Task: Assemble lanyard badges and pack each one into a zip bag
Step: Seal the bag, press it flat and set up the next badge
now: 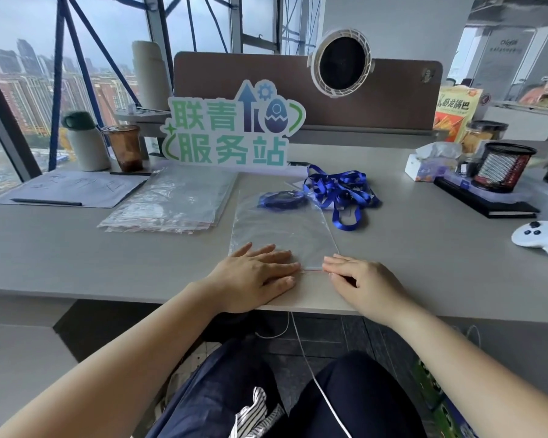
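From the head camera, a clear zip bag (282, 229) lies flat on the desk (76, 248), in the middle near the front edge, with its long side pointing away from the person. Its red seal line is at the near end, between the two hands. A coiled blue lanyard (282, 199) sits at the far end of the bag and seems to be inside it, though the plastic makes this hard to judge.

The left hand (260, 273) lies flat on the near left corner of the bag, fingers straight and spread, pressing it down. The right hand (358, 279) is at the near right corner with its fingers bent – they appear to pinch the seal line there.

Just beyond the bag to the right is a loose pile of blue lanyards (339, 188). A stack of empty bags (171, 200) lies to the left of the bag – well apart from both hands. A white controller (538, 237) rests near the right edge.
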The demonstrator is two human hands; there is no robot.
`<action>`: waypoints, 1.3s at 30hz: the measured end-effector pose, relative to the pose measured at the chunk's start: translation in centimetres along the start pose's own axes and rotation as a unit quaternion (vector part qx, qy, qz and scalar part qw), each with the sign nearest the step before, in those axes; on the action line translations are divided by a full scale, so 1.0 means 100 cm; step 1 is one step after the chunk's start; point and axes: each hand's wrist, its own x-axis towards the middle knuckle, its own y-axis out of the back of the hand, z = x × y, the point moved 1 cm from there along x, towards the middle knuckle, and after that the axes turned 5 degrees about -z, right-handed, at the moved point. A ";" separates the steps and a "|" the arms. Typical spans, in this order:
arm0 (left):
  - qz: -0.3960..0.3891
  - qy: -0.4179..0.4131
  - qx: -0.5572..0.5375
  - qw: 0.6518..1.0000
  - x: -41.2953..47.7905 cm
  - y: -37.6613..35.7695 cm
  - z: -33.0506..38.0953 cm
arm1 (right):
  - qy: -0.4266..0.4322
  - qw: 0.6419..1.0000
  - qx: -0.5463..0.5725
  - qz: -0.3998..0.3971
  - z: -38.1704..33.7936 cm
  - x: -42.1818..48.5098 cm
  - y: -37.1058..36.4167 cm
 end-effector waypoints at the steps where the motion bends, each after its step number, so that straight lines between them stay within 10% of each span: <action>1: 0.007 -0.002 0.000 1.000 0.001 0.000 0.002 | -0.003 1.000 0.019 0.004 0.001 0.000 0.001; 39: 0.083 0.093 -0.003 0.992 -0.042 -0.006 -0.017 | -0.021 0.998 -0.065 0.010 0.000 0.001 0.002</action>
